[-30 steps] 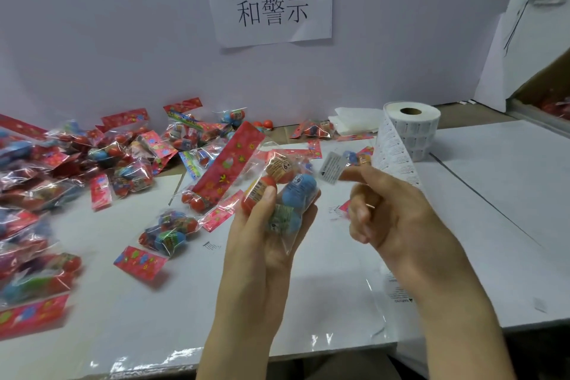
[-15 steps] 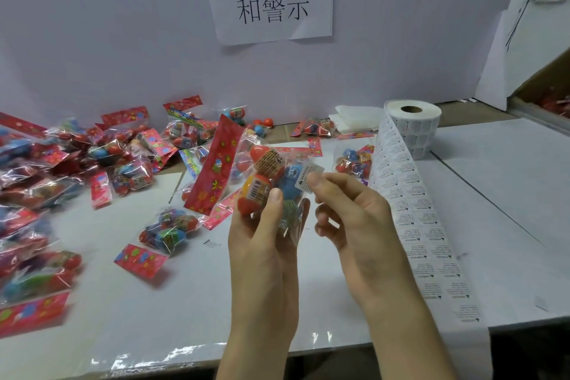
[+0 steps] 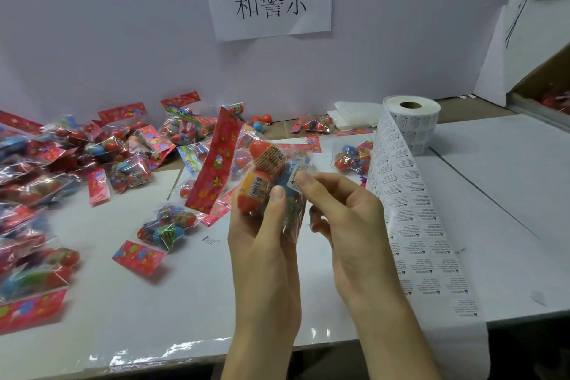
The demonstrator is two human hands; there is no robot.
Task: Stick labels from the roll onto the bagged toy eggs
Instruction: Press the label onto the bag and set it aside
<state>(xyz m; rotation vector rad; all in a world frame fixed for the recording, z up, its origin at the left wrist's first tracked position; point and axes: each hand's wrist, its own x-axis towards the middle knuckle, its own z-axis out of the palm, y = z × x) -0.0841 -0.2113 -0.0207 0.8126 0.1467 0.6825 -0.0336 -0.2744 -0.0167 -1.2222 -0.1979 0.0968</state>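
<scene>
Label (image 3: 296, 176) pinched in my right hand (image 3: 345, 225) touches the bag (image 3: 268, 170); my left hand (image 3: 262, 244) grips underneath, bracing it for sticking.

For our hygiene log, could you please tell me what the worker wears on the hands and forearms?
Nothing that shows: the left hand and right hand are ungloved, and both forearms are uncovered down to the frame's edge, with no sleeve, watch or bracelet. Visible nails are short and unpainted.

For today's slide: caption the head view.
Left hand holds bag of toy eggs; right hand pinches label against it.
</scene>
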